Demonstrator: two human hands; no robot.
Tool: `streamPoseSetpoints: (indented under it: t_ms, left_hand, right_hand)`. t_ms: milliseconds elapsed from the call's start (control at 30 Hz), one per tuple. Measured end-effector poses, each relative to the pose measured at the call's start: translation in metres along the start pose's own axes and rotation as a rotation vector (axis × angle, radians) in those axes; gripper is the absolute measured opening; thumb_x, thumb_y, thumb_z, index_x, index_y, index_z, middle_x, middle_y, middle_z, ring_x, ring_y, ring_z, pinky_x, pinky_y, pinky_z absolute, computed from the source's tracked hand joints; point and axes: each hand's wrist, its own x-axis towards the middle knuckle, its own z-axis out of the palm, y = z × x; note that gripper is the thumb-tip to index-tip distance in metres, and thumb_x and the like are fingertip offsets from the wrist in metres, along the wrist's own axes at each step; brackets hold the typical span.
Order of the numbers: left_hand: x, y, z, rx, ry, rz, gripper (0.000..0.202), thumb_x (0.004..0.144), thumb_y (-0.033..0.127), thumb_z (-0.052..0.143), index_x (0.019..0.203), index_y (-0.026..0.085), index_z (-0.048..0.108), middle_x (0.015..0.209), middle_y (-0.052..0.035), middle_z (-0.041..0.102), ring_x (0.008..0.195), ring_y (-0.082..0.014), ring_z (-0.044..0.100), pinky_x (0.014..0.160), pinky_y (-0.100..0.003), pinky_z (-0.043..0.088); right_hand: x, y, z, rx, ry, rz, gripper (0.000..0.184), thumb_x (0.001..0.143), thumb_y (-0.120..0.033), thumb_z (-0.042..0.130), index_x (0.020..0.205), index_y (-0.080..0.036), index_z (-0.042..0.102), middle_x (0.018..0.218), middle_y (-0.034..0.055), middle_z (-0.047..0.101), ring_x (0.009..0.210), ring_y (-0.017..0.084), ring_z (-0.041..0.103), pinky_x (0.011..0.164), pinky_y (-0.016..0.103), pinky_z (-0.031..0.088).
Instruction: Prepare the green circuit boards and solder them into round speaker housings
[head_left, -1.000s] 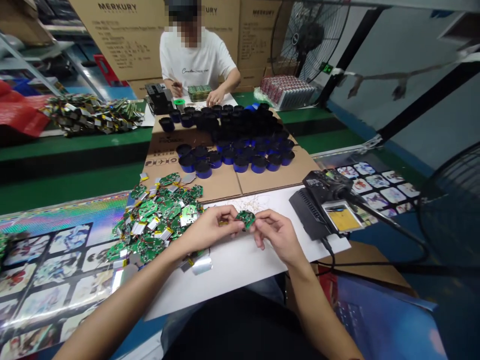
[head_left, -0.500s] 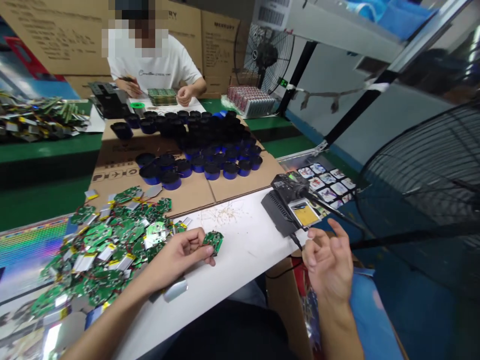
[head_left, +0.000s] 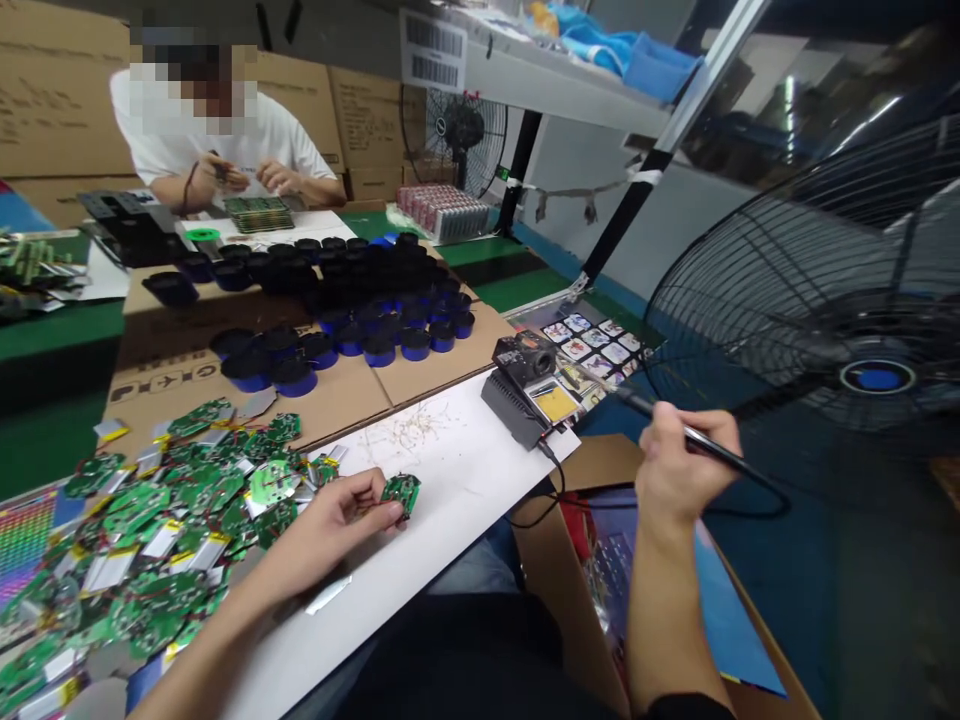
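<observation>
The left hand [head_left: 322,535] holds a green circuit board [head_left: 401,493] in a firm pinching grip above a white sheet [head_left: 450,470], just beside a heap of boards [head_left: 142,545] at lower left. Past the sheet's right edge, the right hand [head_left: 686,465] grips a soldering iron [head_left: 712,443] over a cardboard box [head_left: 577,570] holding a blue printed sheet [head_left: 652,590]. Lidded blue tubs [head_left: 375,350] crowd the upper middle, contents hidden.
</observation>
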Motion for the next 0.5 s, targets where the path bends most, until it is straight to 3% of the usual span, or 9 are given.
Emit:
streamPoseSetpoints:
  t_ms: [100,167,233,300,367,433,500]
  left_hand:
    - [0.000,-0.002,0.000,0.034,0.006,-0.008,0.046,0.093,0.058,0.068,0.075,0.021,0.047,0.075,-0.0011,0.066,0.078,-0.0183,0.062,0.072,-0.027,0.042]
    - [0.000,-0.004,0.000,0.043,0.003,-0.023,0.046,0.094,0.058,0.068,0.075,0.021,0.047,0.075,-0.0012,0.066,0.079,-0.0190,0.063,0.073,-0.027,0.043]
    - [0.001,-0.007,-0.001,0.047,0.002,-0.034,0.046,0.094,0.059,0.068,0.075,0.022,0.046,0.075,-0.0015,0.066,0.079,-0.0193,0.062,0.072,-0.028,0.043]
    - [0.002,-0.009,-0.001,0.055,0.004,-0.037,0.046,0.094,0.059,0.067,0.076,0.022,0.047,0.075,-0.0018,0.067,0.078,-0.0193,0.061,0.072,-0.028,0.044]
    - [0.004,-0.010,-0.002,0.060,0.007,-0.033,0.045,0.094,0.058,0.067,0.076,0.022,0.048,0.075,-0.0018,0.068,0.077,-0.0192,0.061,0.072,-0.028,0.044]
    - [0.005,-0.010,-0.001,0.065,0.010,-0.036,0.045,0.094,0.059,0.067,0.076,0.022,0.047,0.074,-0.0016,0.068,0.077,-0.0193,0.061,0.072,-0.028,0.044]
    - [0.005,-0.009,-0.001,0.074,0.015,-0.044,0.046,0.093,0.059,0.068,0.075,0.022,0.047,0.074,-0.0016,0.068,0.075,-0.0191,0.060,0.071,-0.027,0.044]
  right_hand:
    - [-0.003,-0.008,-0.016,0.101,0.043,-0.007,0.026,0.091,-0.042,0.077,0.097,-0.023,0.061,0.054,-0.0094,0.058,0.038,0.010,0.050,0.037,0.020,0.037]
    - [-0.009,-0.008,-0.019,0.070,-0.078,0.047,0.036,0.097,-0.050,0.068,0.120,-0.023,0.063,0.077,0.0002,0.076,0.047,0.014,0.064,0.038,0.022,0.044]
    - [-0.017,-0.002,-0.018,-0.003,-0.182,0.046,0.041,0.102,-0.052,0.060,0.134,-0.024,0.060,0.111,0.0098,0.079,0.063,0.017,0.075,0.048,0.028,0.055]
    - [-0.026,0.011,-0.015,-0.118,-0.251,-0.017,0.033,0.106,-0.046,0.054,0.132,-0.025,0.062,0.131,0.0129,0.074,0.087,0.021,0.080,0.072,0.037,0.063]
    - [-0.034,0.028,-0.011,-0.265,-0.290,-0.123,0.023,0.107,-0.040,0.054,0.117,-0.024,0.067,0.131,0.0127,0.074,0.113,0.027,0.075,0.100,0.047,0.058]
    - [-0.040,0.045,-0.006,-0.404,-0.311,-0.210,0.020,0.099,-0.041,0.067,0.109,-0.024,0.066,0.128,0.0135,0.074,0.127,0.032,0.067,0.111,0.054,0.049]
    - [-0.043,0.059,-0.001,-0.463,-0.323,-0.232,0.037,0.088,-0.043,0.080,0.113,-0.023,0.061,0.134,0.0156,0.071,0.130,0.034,0.065,0.110,0.056,0.049]
